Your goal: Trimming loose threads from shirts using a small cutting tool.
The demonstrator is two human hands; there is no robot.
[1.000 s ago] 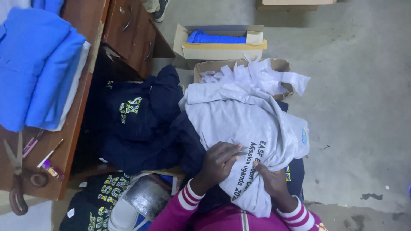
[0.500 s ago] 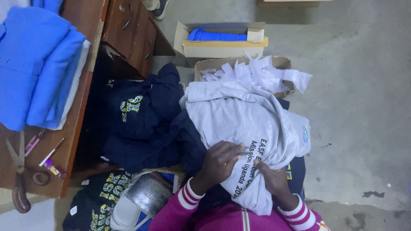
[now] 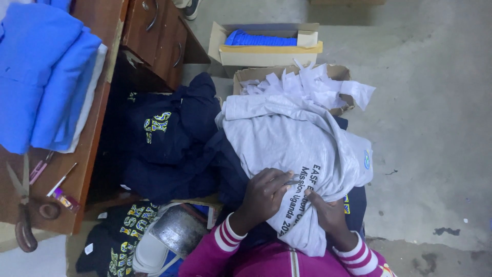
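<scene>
A light grey shirt (image 3: 302, 138) with dark print lies bunched over my lap. My left hand (image 3: 265, 194) presses down on its printed part, fingers curled into the cloth. Something small, thin and metallic (image 3: 295, 180) shows at those fingertips; I cannot tell what it is. My right hand (image 3: 328, 214) grips the same shirt from the right, partly tucked under a fold. Both wrists wear magenta sleeves with white-striped cuffs. Dark navy garments (image 3: 174, 143) with yellow-green print lie heaped just left of the grey shirt.
A cardboard box of white cloth scraps (image 3: 307, 82) sits beyond the shirt, and behind it a box with blue fabric (image 3: 266, 40). On the left, a wooden desk (image 3: 97, 133) holds folded blue cloth (image 3: 41, 77), scissors (image 3: 23, 205) and pens. Bare concrete floor (image 3: 435, 128) spreads right.
Both hands stay on the grey shirt with only small finger shifts. The view has drifted slightly.
</scene>
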